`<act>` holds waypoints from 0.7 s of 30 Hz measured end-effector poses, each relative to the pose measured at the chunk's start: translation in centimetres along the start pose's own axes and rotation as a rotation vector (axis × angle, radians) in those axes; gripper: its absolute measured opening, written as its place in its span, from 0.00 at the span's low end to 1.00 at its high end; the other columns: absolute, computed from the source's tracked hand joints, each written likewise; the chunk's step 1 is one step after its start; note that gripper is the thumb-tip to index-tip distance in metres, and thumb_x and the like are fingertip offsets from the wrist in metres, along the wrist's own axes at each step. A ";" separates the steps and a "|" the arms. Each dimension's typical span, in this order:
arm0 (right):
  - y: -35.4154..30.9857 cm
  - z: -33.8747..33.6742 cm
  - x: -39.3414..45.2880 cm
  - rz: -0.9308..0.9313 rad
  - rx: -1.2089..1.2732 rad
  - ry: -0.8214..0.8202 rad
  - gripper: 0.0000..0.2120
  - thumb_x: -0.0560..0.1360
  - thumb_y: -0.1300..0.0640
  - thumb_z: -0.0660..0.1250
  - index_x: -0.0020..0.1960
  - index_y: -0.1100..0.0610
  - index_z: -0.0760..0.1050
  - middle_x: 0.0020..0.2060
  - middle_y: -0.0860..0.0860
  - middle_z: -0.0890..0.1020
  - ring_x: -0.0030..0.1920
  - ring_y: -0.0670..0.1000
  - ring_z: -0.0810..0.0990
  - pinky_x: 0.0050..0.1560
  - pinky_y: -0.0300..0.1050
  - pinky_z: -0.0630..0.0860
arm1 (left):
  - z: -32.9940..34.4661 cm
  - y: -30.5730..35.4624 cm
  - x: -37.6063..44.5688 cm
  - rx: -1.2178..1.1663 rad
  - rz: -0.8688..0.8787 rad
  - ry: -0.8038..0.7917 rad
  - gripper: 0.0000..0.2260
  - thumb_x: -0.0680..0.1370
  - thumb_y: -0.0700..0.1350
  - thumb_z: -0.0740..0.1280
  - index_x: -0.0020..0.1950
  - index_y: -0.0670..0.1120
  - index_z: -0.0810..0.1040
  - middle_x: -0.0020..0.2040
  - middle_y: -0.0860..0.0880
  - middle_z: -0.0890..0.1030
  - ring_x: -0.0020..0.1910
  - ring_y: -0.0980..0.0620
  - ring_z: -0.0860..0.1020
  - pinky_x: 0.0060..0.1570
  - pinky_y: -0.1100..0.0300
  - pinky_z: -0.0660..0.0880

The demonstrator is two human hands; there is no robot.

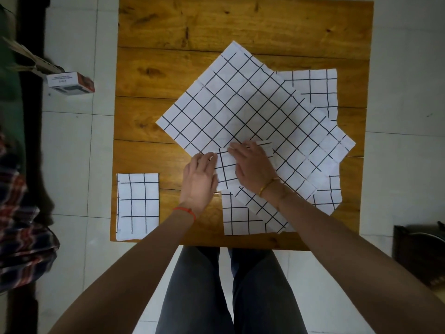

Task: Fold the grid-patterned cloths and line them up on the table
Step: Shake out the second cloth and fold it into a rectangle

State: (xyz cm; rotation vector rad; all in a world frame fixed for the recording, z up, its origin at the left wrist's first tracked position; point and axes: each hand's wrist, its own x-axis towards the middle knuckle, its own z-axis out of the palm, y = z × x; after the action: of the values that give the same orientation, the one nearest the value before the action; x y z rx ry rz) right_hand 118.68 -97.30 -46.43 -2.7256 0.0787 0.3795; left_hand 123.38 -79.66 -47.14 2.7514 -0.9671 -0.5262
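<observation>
A small folded grid-patterned cloth lies near the table's front, on top of a pile of unfolded grid cloths. My right hand lies flat on it, fingers pointing to the far left. My left hand touches its left edge with straight fingers. The top unfolded cloth lies turned like a diamond across the middle of the wooden table. More unfolded cloths stick out beneath it at the right and front. One folded cloth lies flat at the table's front left corner.
The table's far half is bare wood. A small cardboard box lies on the tiled floor to the left. A plaid fabric is at the left edge, a dark object at the right. My legs are below the table's front edge.
</observation>
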 end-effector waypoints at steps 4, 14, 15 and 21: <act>-2.2 1.1 0.7 0.029 -0.099 -0.126 0.29 0.74 0.60 0.63 0.73 0.60 0.62 0.73 0.53 0.65 0.72 0.62 0.62 0.71 0.58 0.59 | 0.6 0.5 -0.2 0.158 -0.035 -0.111 0.29 0.77 0.50 0.64 0.75 0.42 0.61 0.72 0.45 0.67 0.70 0.41 0.64 0.66 0.46 0.66; 2.1 0.2 -1.9 0.166 -0.359 -0.210 0.27 0.79 0.54 0.55 0.76 0.58 0.55 0.75 0.51 0.59 0.75 0.59 0.54 0.74 0.60 0.53 | 0.4 0.2 -0.1 0.209 -0.050 -0.245 0.32 0.81 0.51 0.57 0.79 0.45 0.45 0.78 0.48 0.52 0.75 0.42 0.53 0.72 0.45 0.58; 3.2 0.0 -2.6 0.216 -0.368 -0.209 0.26 0.80 0.53 0.51 0.77 0.57 0.53 0.76 0.50 0.57 0.76 0.58 0.51 0.74 0.60 0.50 | 0.4 0.2 -0.1 0.204 -0.050 -0.247 0.32 0.81 0.51 0.57 0.79 0.45 0.45 0.78 0.48 0.52 0.75 0.42 0.53 0.72 0.45 0.58; 4.6 -0.5 -3.9 0.315 -0.314 -0.124 0.29 0.78 0.51 0.41 0.74 0.60 0.61 0.73 0.53 0.65 0.75 0.59 0.57 0.74 0.59 0.54 | 0.5 0.2 -0.3 0.185 -0.045 -0.239 0.31 0.81 0.51 0.57 0.79 0.45 0.46 0.79 0.48 0.52 0.75 0.42 0.53 0.72 0.44 0.58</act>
State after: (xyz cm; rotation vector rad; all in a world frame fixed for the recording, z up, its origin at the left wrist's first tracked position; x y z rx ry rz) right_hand 114.58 -101.71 -46.62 -2.9922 0.4540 0.7019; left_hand 122.88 -79.61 -47.43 2.9288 -1.0550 -0.8279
